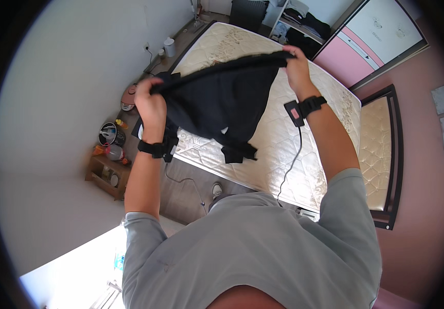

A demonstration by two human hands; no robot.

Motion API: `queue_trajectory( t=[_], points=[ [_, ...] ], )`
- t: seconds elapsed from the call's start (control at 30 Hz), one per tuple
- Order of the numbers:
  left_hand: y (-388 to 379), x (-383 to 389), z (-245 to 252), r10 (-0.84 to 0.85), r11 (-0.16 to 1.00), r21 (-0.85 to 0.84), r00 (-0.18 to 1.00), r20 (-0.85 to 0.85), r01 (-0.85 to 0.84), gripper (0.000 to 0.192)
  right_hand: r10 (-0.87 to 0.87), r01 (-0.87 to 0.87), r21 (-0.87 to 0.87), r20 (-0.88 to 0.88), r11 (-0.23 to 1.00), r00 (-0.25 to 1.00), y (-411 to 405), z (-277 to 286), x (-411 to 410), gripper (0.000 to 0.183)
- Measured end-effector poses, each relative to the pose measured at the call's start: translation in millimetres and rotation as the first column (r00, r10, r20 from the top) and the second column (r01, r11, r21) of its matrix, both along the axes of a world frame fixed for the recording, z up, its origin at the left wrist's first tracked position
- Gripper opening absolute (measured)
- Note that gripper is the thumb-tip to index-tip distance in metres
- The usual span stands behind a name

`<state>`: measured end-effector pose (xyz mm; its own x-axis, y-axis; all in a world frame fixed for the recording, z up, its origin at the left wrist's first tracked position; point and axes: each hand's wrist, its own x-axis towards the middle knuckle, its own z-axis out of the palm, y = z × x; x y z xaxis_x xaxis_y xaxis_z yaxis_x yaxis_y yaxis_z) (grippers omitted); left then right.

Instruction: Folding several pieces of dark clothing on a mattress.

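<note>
A black garment (pixel 222 96) is stretched in the air between my two hands, over a cream mattress (pixel 252 166) with a floral pattern. My left hand (pixel 150 100) grips one end of its upper edge, near the mattress's left side. My right hand (pixel 296 67) holds the other end, farther up and to the right. The garment's lower part hangs towards me and narrows to a bunched end above the mattress. Its exact kind cannot be told. Each wrist wears a black strap with a small box and a cable. More dark cloth shows behind my left hand.
By the left wall stand a pink appliance (pixel 129 97), a waste bin (pixel 111 134) and a small wooden shelf (pixel 106 175). Beyond the mattress are shelves with clothes (pixel 303 29) and a pink-and-white cabinet (pixel 364 42). A dark-framed headboard (pixel 393 154) stands at the right.
</note>
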<state>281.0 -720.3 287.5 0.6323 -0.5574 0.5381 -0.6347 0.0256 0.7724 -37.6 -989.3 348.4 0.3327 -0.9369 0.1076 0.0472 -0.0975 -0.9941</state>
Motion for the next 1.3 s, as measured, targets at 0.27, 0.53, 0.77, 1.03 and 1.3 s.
queue_trajectory(
  t=[0.27, 0.53, 0.77, 1.03, 1.3],
  points=[
    [26.4, -138.2, 181.8, 0.152, 0.926, -0.371, 0.835, 0.529, 0.067, 0.042, 0.064, -0.045, -0.048, 0.513, 0.998, 0.856, -39.2, 98.0, -34.6, 0.043],
    [-15.8, -350.1, 39.4, -0.574, 0.811, 0.263, 0.799, 0.18, 0.523, 0.029, -0.139, 0.108, 0.219, 0.132, 0.97, 0.982, -64.1, -22.7, -254.0, 0.039],
    [-37.2, -510.4, -186.5, -0.856, 0.175, 0.477, 0.373, -0.359, 0.861, 0.055, -0.169, 0.413, 0.45, -0.488, 0.792, 0.856, -82.9, -304.0, -500.3, 0.042],
    [93.7, -322.7, -429.0, -0.411, 0.109, 0.759, 0.725, -0.553, 0.641, 0.042, 0.185, 0.506, 0.821, -0.558, 0.265, 0.809, 149.1, -511.4, -561.5, 0.064],
    [-27.2, -258.2, -502.5, -0.131, 0.377, 0.912, 0.984, -0.12, 0.162, 0.087, -0.455, 0.594, 0.792, -0.481, 0.141, 0.749, 174.1, -585.7, -536.8, 0.088]
  ],
)
